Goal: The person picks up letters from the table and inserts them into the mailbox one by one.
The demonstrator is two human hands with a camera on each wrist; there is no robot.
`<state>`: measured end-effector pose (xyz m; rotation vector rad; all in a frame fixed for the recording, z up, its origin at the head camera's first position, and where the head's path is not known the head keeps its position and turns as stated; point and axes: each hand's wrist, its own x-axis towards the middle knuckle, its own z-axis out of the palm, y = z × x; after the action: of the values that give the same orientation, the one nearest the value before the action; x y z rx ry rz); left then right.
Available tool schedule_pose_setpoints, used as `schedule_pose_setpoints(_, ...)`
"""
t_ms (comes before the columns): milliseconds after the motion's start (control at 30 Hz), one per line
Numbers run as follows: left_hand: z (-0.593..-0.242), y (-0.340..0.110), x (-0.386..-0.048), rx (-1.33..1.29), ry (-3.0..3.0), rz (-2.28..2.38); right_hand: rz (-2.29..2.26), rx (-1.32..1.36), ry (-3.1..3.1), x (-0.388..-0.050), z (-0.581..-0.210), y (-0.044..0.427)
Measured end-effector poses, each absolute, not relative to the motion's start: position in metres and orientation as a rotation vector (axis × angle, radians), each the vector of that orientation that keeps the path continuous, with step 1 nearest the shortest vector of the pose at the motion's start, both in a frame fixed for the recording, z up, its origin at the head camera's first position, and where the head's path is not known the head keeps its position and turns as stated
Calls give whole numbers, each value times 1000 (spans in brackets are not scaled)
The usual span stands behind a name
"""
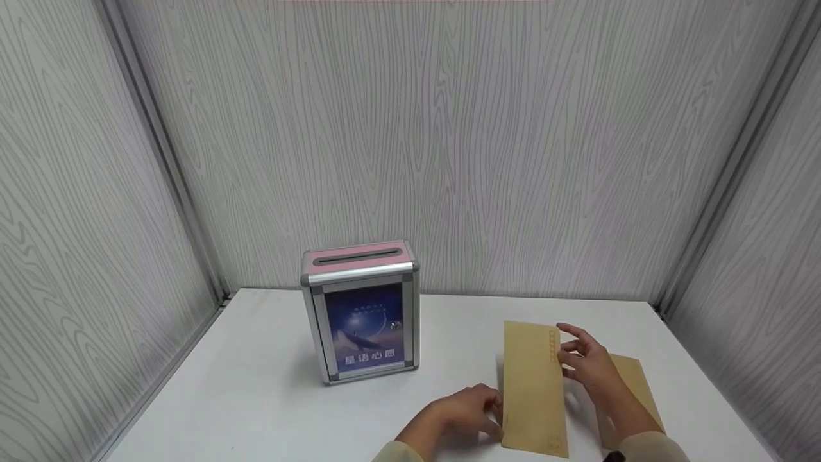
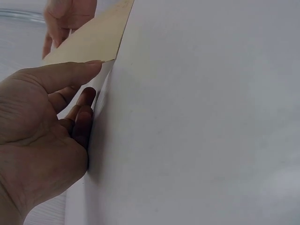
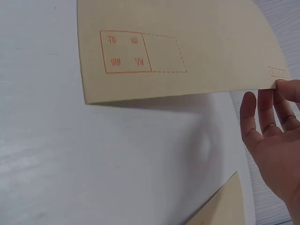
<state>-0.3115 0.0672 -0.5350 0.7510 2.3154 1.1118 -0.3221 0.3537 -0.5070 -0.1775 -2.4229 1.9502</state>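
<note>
A brown paper envelope (image 1: 533, 391) is raised off the white table on the right, its long sides running away from me. Red postcode boxes and a red stamp square are printed on its face. My right hand (image 1: 587, 366) pinches its right edge near the far end, thumb on top and fingers underneath. My left hand (image 1: 465, 412) is at the near left corner; in the left wrist view the thumb (image 2: 86, 71) lies on that corner, with the curled fingers below. A second brown envelope (image 1: 635, 391) lies on the table, partly hidden by my right forearm.
A silver-framed box (image 1: 365, 314) with a pink slotted top, a dark blue picture door and a small lock stands upright left of the envelopes. Grey wood-grain panels (image 1: 423, 141) enclose the white table (image 1: 256, 372) at the back and both sides.
</note>
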Motion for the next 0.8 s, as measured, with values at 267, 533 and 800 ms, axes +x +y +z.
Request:
schedule_pose_setpoints(267, -534, 66, -310, 751, 2280, 1145, 1933, -187, -2359, -315, -503, 348)
schedule_pose_setpoints(533, -536, 65, -307, 682, 2342, 1172, 1942, -158, -2340, -313, -493, 334)
schedule_pose_setpoints(800, -539, 69, -300, 617, 2310, 1317, 1866, -151, -2344, -309, -485, 326)
